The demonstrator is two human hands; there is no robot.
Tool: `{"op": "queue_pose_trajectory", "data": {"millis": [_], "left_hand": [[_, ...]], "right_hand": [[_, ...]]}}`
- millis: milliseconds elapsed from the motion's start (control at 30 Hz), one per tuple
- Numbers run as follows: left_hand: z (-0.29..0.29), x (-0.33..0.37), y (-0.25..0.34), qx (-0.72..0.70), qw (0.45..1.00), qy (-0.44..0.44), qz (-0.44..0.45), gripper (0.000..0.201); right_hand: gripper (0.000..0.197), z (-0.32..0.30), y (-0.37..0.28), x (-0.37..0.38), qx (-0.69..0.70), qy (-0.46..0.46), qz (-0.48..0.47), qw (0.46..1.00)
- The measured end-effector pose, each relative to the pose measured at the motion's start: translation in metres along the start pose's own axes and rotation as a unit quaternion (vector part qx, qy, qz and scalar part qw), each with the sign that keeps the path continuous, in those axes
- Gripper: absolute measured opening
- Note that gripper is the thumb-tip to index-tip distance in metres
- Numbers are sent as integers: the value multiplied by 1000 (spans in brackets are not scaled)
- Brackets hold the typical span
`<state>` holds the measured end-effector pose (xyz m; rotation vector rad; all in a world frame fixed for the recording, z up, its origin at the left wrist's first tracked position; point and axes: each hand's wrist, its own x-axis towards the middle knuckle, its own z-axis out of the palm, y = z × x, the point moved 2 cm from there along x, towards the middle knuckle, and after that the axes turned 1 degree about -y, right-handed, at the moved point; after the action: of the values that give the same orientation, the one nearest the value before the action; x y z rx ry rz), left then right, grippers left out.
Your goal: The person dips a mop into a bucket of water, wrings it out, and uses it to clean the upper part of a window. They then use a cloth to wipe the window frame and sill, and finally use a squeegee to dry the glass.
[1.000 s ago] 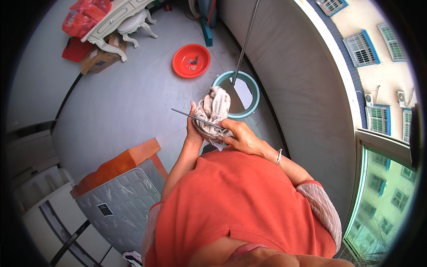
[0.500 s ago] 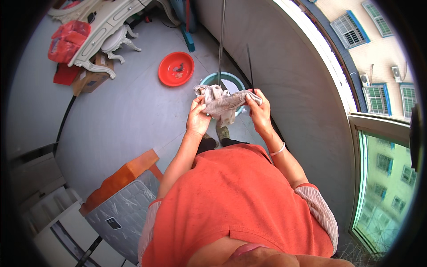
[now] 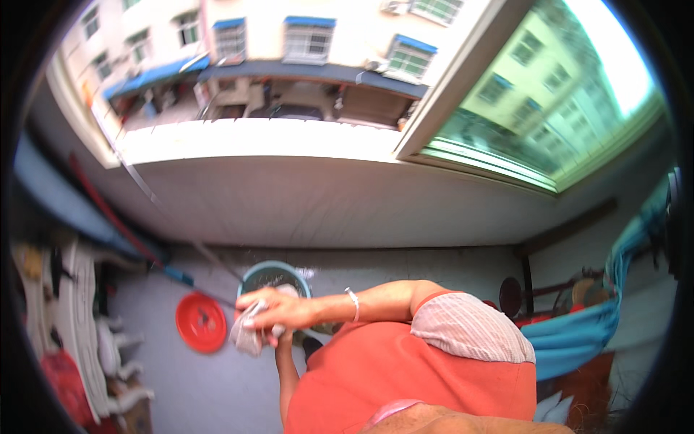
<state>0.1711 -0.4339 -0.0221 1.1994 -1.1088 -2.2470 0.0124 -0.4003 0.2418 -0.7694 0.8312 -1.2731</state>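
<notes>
A wet greyish-white cloth (image 3: pixel 248 337) is bunched up in front of me, with another pale fold showing at the bucket's near rim. My right hand (image 3: pixel 280 308), a bracelet on its wrist, is closed over the cloth. Below it my left hand (image 3: pixel 283 337) grips from underneath; most of its fingers are hidden by the right hand and cloth. Both hands are just on my side of a teal bucket (image 3: pixel 306 283) on the floor. A thin dark rod (image 3: pixel 218 297) runs up to the cloth; whether a hand grips it I cannot tell.
A red basin (image 3: pixel 189 329) stands left of the bucket. A metal pole (image 3: pixel 210 254) slants from the window to the bucket. Farther left are a teal broom (image 3: pixel 178 275) and white carved furniture (image 3: pixel 81 318). A wall (image 3: pixel 347 199) under the open window lies ahead; blue fabric (image 3: pixel 578 343) hangs right.
My view has swung right toward the window. The hands, earlier apart with the cloth stretched between them, have come together, the right crossing over the left, and the cloth is bunched.
</notes>
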Motion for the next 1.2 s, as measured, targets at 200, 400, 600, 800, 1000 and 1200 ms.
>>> {"op": "queue_pose_trajectory", "data": {"millis": [200,400,600,800,1000,1200], "left_hand": [[-1,51,-4,16,999,-43,-10,71],[6,88,-1,35,995,-87,39,69],[49,83,58,141,955,-214,147,54],[89,58,106,467,760,-133,432,31],[91,66,134,197,909,-236,282,40],[87,32,139,-43,945,-261,194,36]], "right_hand": [[22,12,-49,-4,10,9,-146,989],[26,-67,-50,-47,-340,263,-232,873],[22,-98,-26,-98,-595,418,-98,679],[28,-106,34,-43,-360,306,-113,874],[51,-85,47,-9,-309,162,-56,936],[44,-104,42,-1,-512,231,-195,804]]}}
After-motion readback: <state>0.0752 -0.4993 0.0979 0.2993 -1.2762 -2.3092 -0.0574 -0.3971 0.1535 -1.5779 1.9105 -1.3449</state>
